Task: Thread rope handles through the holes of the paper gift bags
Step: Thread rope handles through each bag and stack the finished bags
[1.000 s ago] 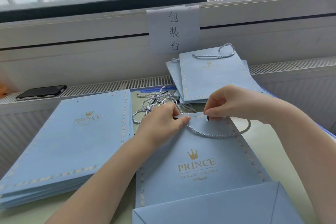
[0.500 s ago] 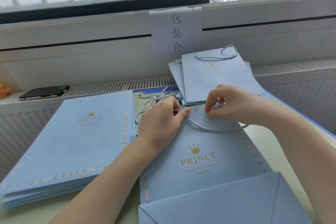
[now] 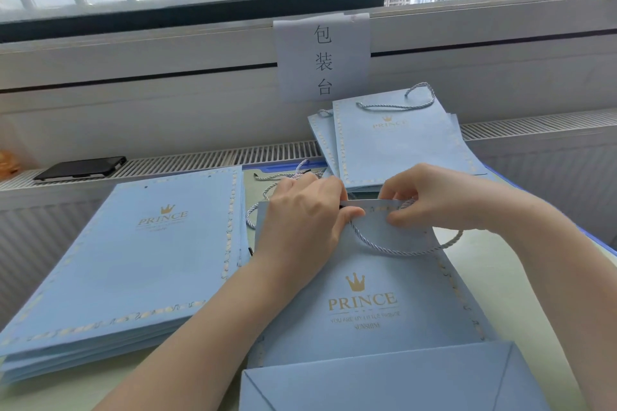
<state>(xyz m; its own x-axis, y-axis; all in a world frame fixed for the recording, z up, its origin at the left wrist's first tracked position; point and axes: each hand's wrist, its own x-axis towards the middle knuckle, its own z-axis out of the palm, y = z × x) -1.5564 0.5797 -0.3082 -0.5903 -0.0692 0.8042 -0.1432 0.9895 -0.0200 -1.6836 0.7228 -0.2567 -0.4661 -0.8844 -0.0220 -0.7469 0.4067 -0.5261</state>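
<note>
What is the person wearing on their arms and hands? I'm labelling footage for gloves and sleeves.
Nothing is visible on them. The left hand and right hand are bare, with no gloves, rings or wristwatch in view. Both forearms are uncovered as far as the frame shows; no sleeve edge appears anywhere.

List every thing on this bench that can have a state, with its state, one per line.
Bag being worked on: flat, mouth edge pinched by both hands, rope handle looped across its front.
Left hand: pinching the bag's top edge.
Right hand: pinching the top edge.
Left stack of bags: flat, no handles.
Rear bags: handles fitted.
Loose ropes: lying unthreaded.
Phone: screen dark.
</note>
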